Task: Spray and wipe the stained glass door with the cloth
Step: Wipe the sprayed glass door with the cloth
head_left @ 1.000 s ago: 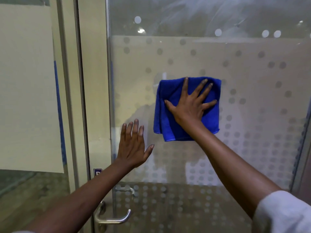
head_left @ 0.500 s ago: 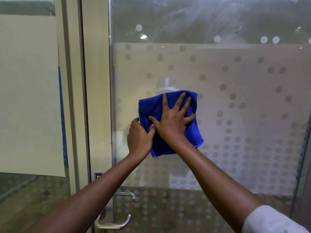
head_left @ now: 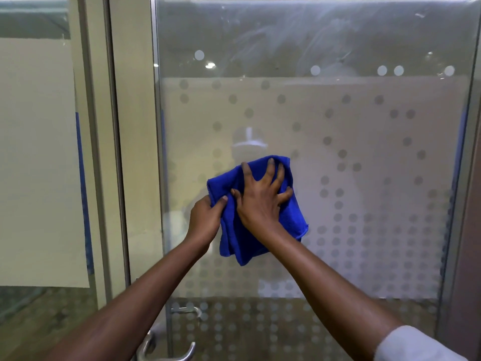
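Blue cloth [head_left: 263,238] lay bunched against frosted, dotted glass door [head_left: 364,178], mid-height. Right hand [head_left: 260,199] spread flat, fingers open, pressed cloth to pane. Left hand [head_left: 205,220] pinched cloth's left edge, probably to regather folds. Smears remained on clear upper glass.

Blue cloth [head_left: 263,230] against glass door [head_left: 338,178]

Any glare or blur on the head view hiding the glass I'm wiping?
Head view: sharp around the cloth and both hands; ceiling-light glare spots and hazy smears sit on the upper door glass; frame lines bow from the wide-angle lens.
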`<state>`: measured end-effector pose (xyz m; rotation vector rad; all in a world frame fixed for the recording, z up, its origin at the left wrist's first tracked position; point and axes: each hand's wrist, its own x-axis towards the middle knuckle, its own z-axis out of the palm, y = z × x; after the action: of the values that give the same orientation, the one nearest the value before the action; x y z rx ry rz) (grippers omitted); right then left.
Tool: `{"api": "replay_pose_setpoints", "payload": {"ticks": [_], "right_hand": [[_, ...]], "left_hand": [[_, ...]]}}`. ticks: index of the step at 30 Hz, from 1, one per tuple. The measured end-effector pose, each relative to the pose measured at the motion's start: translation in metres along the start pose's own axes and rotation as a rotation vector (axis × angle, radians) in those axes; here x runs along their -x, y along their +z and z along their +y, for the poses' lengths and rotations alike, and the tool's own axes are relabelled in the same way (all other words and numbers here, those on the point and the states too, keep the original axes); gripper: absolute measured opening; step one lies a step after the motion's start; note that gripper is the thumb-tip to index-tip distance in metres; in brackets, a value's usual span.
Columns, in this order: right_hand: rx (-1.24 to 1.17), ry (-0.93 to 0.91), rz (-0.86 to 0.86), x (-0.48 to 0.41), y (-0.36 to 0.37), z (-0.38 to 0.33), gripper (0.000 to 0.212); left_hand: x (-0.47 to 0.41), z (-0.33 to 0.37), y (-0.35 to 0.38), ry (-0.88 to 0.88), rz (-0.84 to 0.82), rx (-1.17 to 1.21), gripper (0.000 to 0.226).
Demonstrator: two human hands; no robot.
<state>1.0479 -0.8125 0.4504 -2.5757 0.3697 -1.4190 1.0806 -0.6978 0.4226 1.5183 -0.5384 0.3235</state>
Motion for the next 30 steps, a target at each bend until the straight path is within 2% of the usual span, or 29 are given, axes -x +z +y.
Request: {"api": "replay_pose_setpoints", "payload": {"ticks": [2,6,10,14,16,24,30], "right_hand": [[-0.037,0.008,0.008,0.003,0.000,0.003,0.063],[-0.063,-0.002,0.047,0.011,0.000,0.008,0.064],[-0.022,-0.057,0.024,0.018,0.005,0.012,0.058],[-0.033,-0.124,0.016,0.025,0.007,0.020,0.026],[-0.056,-0.136,0.027,0.029,0.009,0.023,0.017],[-0.210,-0.110,-0.099,0.060,0.023,0.025,0.018],[-0.563,-0.086,-0.302,0.078,0.033,0.011,0.023]], "left_hand": [[0.004,0.000,-0.002,-0.027,-0.024,0.150,0.017],[0.013,0.001,-0.006,-0.115,-0.073,0.364,0.017],[0.021,0.004,-0.005,-0.185,-0.055,0.333,0.019],[0.028,0.006,-0.006,-0.208,-0.022,0.260,0.021],[0.031,0.007,-0.008,-0.236,-0.016,0.255,0.022],[0.053,0.010,-0.038,-0.349,-0.075,0.244,0.025],[0.072,0.007,-0.072,-0.470,-0.085,0.285,0.027]]}}
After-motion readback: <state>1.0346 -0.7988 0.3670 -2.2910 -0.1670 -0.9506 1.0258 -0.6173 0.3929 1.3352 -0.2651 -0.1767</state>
